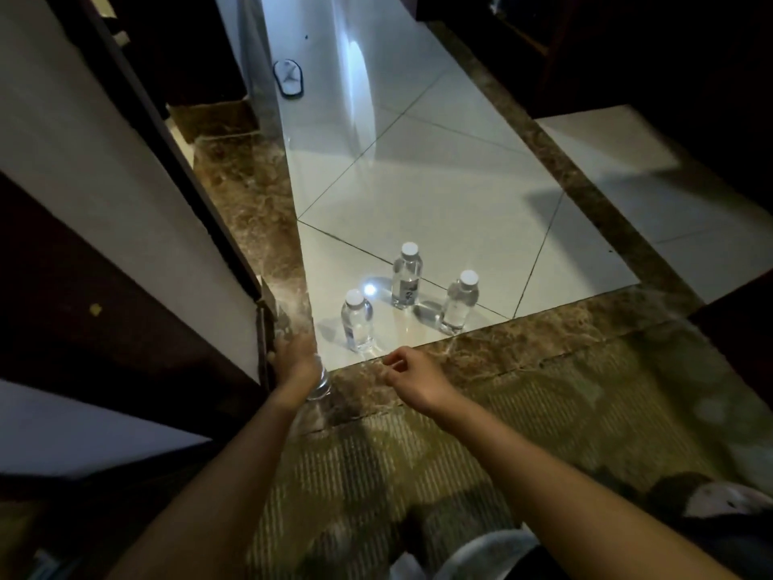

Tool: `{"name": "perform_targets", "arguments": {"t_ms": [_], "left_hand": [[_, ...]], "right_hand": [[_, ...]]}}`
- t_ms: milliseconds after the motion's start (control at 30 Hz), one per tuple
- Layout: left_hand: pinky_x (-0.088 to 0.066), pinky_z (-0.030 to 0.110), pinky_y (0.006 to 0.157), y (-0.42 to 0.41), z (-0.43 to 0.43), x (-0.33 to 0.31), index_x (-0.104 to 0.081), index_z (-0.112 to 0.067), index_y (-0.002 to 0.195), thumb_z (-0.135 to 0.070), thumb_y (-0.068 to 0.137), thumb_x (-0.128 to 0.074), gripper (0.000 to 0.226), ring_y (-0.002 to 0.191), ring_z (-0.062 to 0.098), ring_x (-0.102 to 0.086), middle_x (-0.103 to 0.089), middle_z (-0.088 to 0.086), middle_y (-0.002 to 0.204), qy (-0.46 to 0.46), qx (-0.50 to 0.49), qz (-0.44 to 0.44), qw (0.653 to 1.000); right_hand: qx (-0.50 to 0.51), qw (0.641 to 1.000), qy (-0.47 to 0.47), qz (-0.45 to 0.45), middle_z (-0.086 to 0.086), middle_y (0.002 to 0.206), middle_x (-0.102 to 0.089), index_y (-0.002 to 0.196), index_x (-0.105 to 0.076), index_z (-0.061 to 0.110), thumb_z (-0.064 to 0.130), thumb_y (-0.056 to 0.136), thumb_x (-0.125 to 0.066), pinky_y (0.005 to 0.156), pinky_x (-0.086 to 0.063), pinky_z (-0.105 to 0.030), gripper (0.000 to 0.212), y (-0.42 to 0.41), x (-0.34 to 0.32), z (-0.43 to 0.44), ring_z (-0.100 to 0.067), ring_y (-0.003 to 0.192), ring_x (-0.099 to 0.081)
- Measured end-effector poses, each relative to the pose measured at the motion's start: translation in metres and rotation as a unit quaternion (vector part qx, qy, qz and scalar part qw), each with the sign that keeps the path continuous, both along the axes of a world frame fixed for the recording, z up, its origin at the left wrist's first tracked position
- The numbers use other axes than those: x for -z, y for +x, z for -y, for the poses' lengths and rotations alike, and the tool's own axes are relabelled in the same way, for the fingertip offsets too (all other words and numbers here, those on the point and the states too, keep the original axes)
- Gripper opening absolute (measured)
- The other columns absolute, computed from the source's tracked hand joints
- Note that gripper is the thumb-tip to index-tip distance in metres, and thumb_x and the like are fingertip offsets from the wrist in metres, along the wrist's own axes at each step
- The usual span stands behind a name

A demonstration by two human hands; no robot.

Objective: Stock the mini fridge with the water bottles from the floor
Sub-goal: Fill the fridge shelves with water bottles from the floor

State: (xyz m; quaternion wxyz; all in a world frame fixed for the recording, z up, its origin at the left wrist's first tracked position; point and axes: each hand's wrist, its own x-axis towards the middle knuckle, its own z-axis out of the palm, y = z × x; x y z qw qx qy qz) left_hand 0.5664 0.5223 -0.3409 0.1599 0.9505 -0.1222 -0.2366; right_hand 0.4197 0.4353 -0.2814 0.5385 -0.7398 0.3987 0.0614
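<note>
Wide-angle head cam, fwd & down, close on left hand (293, 362) & right hand (412, 372), floor (439, 194) beyond.

Left hand (293, 362) grips one bottle (320, 385) — three bottles (357, 320) (406, 276) (460, 303) stand upright.

left bottle (357, 324) | middle bottle (406, 278) | right bottle (460, 305): clear, white-capped, upright on tile (418, 182) | held bottle (320, 382): blurred

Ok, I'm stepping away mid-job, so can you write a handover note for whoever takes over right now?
Left hand: grips the held bottle by the open door.
Right hand: empty, fingers loosely curled.
Upright on the white tile: near bottle, far bottle, right bottle.
Done: unclear, as the fridge interior is out of view.
Left: shelve the held bottle, then the three.
</note>
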Motion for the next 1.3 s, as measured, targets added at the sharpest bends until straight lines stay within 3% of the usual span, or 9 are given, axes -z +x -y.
{"name": "perform_targets", "arguments": {"t_ms": [200, 333, 400, 500, 633, 933, 1067, 1233, 1300], "left_hand": [[-0.036, 0.029, 0.102, -0.014, 0.001, 0.002, -0.063, -0.010, 0.094, -0.002, 0.084, -0.059, 0.013, 0.131, 0.034, -0.035, -0.035, 0.020, 0.140, -0.041, -0.021, -0.022, 0.999], [-0.048, 0.030, 0.089, -0.027, 0.008, 0.000, -0.054, -0.011, 0.075, 0.002, 0.080, -0.063, 0.017, 0.115, 0.032, -0.053, -0.055, 0.017, 0.113, -0.087, -0.022, -0.057, 0.994], [-0.052, 0.028, 0.082, -0.035, 0.017, -0.010, -0.062, -0.011, 0.081, 0.000, 0.072, -0.072, 0.018, 0.105, 0.030, -0.060, -0.059, 0.015, 0.112, -0.097, -0.003, -0.078, 0.992], [-0.050, 0.026, 0.075, -0.052, 0.042, -0.025, -0.068, -0.009, 0.097, -0.008, 0.071, -0.076, 0.028, 0.095, 0.023, -0.061, -0.063, 0.011, 0.107, -0.095, 0.082, -0.107, 0.986], [-0.048, 0.021, 0.064, -0.084, 0.085, -0.066, -0.067, -0.014, 0.087, -0.008, 0.069, -0.075, 0.021, 0.077, 0.015, -0.058, -0.064, 0.005, 0.090, -0.126, 0.201, -0.116, 0.965], [-0.059, 0.030, 0.074, -0.180, 0.191, -0.172, -0.062, -0.013, 0.085, -0.009, 0.071, -0.074, 0.019, 0.087, 0.021, -0.060, -0.057, 0.002, 0.088, -0.235, 0.348, -0.138, 0.897], [-0.060, 0.027, 0.066, -0.229, 0.235, -0.214, -0.063, -0.011, 0.081, -0.008, 0.071, -0.074, 0.015, 0.081, 0.017, -0.059, -0.057, 0.001, 0.079, -0.266, 0.406, -0.138, 0.863], [-0.061, 0.036, 0.071, -0.291, 0.287, -0.255, -0.071, -0.012, 0.084, -0.013, 0.066, -0.075, 0.018, 0.085, 0.022, -0.067, -0.069, 0.010, 0.089, -0.291, 0.452, -0.097, 0.838], [-0.060, 0.034, 0.071, -0.318, 0.302, -0.270, -0.070, -0.014, 0.081, -0.016, 0.065, -0.075, 0.016, 0.083, 0.022, -0.067, -0.068, 0.009, 0.085, -0.291, 0.477, -0.088, 0.825]], "right_hand": [[-0.020, 1.000, -0.013, -0.012, -0.016, 0.115, -0.059, 0.115, -0.055, 0.003, 0.010, 0.091, -0.050, 0.079, -0.045, -0.031, 0.025, -0.011, -0.001, -0.002, -0.018, 0.092, -0.052], [-0.057, 0.998, 0.000, -0.031, -0.010, 0.116, -0.058, 0.118, -0.054, 0.005, 0.011, 0.092, -0.049, 0.081, -0.046, -0.023, 0.027, -0.040, -0.006, 0.012, -0.017, 0.100, -0.054], [-0.046, 0.997, -0.012, -0.055, -0.012, 0.121, -0.057, 0.118, -0.054, 0.005, 0.011, 0.092, -0.050, 0.090, -0.047, -0.030, 0.027, -0.056, -0.009, 0.025, -0.021, 0.108, -0.055], [-0.028, 0.997, -0.031, -0.065, -0.013, 0.122, -0.057, 0.118, -0.053, 0.005, 0.010, 0.091, -0.050, 0.090, -0.046, -0.029, 0.027, -0.075, -0.015, 0.044, -0.020, 0.108, -0.055], [-0.021, 0.997, -0.047, -0.063, -0.011, 0.125, -0.055, 0.123, -0.050, 0.006, 0.008, 0.089, -0.054, 0.092, -0.046, -0.028, 0.034, -0.096, -0.024, 0.066, -0.021, 0.113, -0.054], [0.109, 0.992, -0.060, -0.023, -0.001, 0.109, -0.051, 0.125, -0.046, 0.012, 0.005, 0.082, -0.062, 0.086, -0.049, -0.026, 0.046, -0.174, -0.074, 0.142, -0.013, 0.098, -0.051], [0.129, 0.985, -0.111, -0.002, -0.007, 0.125, -0.053, 0.127, -0.047, 0.012, 0.005, 0.078, -0.068, 0.080, -0.047, -0.022, 0.054, -0.211, -0.109, 0.182, -0.016, 0.104, -0.052], [0.158, 0.976, -0.148, 0.031, -0.006, 0.124, -0.054, 0.126, -0.048, 0.012, 0.007, 0.073, -0.074, 0.097, -0.046, -0.030, 0.060, -0.272, -0.155, 0.217, -0.019, 0.111, -0.052], [0.179, 0.972, -0.141, 0.062, 0.008, 0.111, -0.055, 0.121, -0.049, 0.018, 0.008, 0.073, -0.074, 0.087, -0.047, -0.018, 0.055, -0.298, -0.170, 0.224, -0.007, 0.102, -0.052]]}}
